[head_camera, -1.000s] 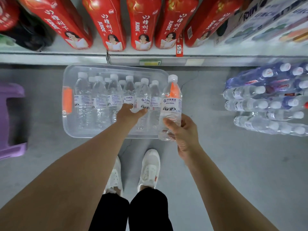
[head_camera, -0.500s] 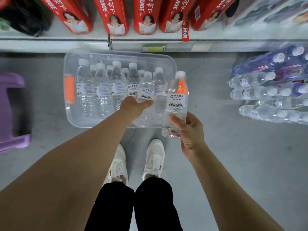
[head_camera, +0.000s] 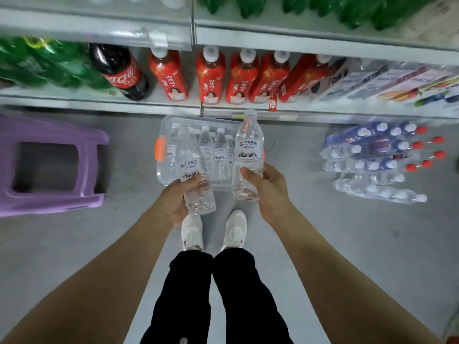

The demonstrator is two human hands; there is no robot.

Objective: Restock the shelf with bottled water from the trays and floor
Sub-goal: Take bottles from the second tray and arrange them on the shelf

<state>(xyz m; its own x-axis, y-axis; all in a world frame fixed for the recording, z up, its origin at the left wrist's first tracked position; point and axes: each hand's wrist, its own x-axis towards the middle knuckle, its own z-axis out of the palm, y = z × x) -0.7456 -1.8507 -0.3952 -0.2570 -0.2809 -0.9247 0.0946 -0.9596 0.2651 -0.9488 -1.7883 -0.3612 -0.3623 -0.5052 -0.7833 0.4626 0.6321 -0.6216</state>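
Observation:
I hold one clear water bottle in each hand above the floor. My left hand (head_camera: 175, 202) grips the lower half of a white-labelled water bottle (head_camera: 192, 170). My right hand (head_camera: 269, 187) grips a second water bottle (head_camera: 249, 147), upright, its cap near the shelf edge. Behind both sits a clear plastic tray (head_camera: 162, 170) with orange latches, holding several more water bottles (head_camera: 218, 150). A pile of water bottles (head_camera: 372, 162) with white and red caps lies on the floor at right.
The bottom shelf (head_camera: 149, 105) carries red juice bottles (head_camera: 213, 75), a cola bottle (head_camera: 119, 70) and green bottles. A higher shelf edge (head_camera: 99, 28) crosses the top. A purple plastic stool (head_camera: 49, 165) stands at left. My white shoes (head_camera: 213, 232) stand on grey floor.
My left hand has lifted a bottle out of the tray. Both hands and the camera view have risen, so more of the shelves shows.

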